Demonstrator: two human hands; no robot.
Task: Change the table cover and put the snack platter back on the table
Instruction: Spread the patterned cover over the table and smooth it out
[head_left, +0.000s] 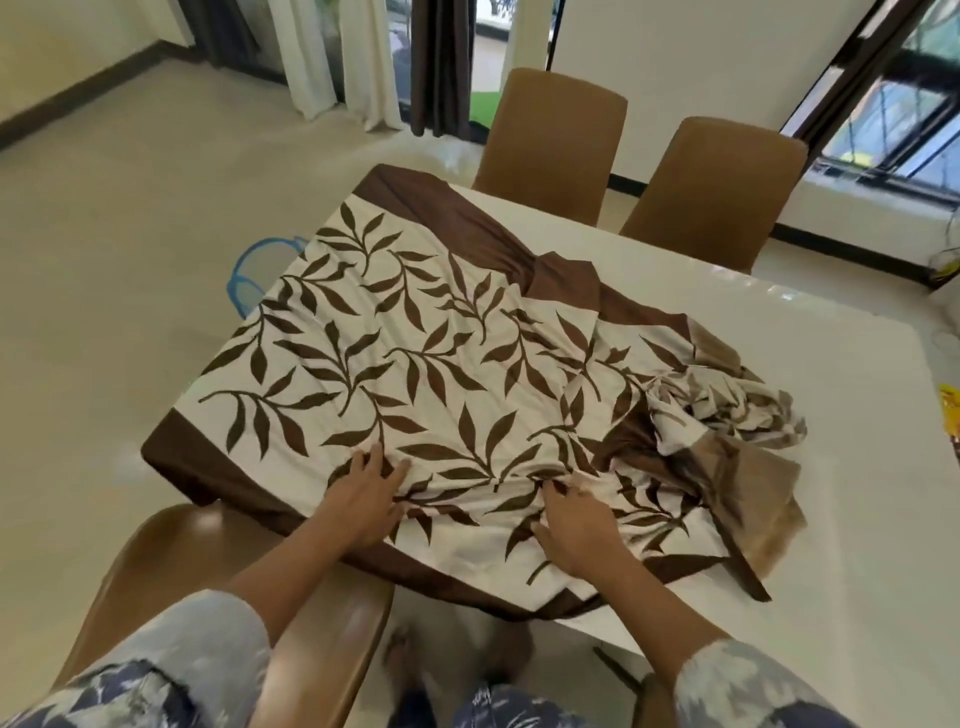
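**A:** Where is the cover (405, 364) now?

**B:** Half spread. It lies flat over the left end of the worktop (831, 415). Its right part sits bunched in a heap, and the top beyond that is bare. No platter is in view.

**A:** And my hands?

**B:** Your left hand (363, 501) presses flat on the cloth, fingers wide. Your right hand (576, 525) has its fingers curled into a fold near the front edge.

**A:** What's the best way to finish spreading it?

**B:** Anchor with the left and draw the heap rightward, low, in one long pull. The cloth looks thin, soft and quick to crease: cream with brown leaves and a dark brown border. The top is white and glossy, so the cloth will probably slide. Square the border to the edge.
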